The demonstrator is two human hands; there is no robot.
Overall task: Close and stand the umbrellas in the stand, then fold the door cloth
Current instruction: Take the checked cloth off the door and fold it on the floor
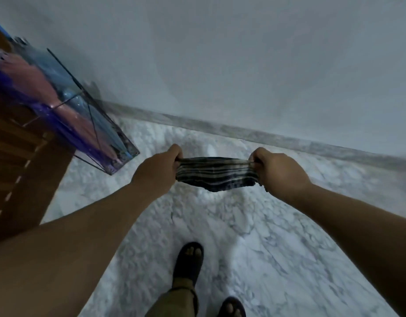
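Fingers of left hand and right hand clenched on opposite ends of striped cloth, stretched between them in the air above marble floor. At far left, closed umbrellas in wire stand, beside wooden door.

A dark cloth with pale stripes running along its length is stretched in the air above a marbled floor, bunched into a narrow band that sags slightly in the middle. At the left, closed umbrellas in pink, blue and purple stand together, leaning, in a thin black wire stand beside the wall.
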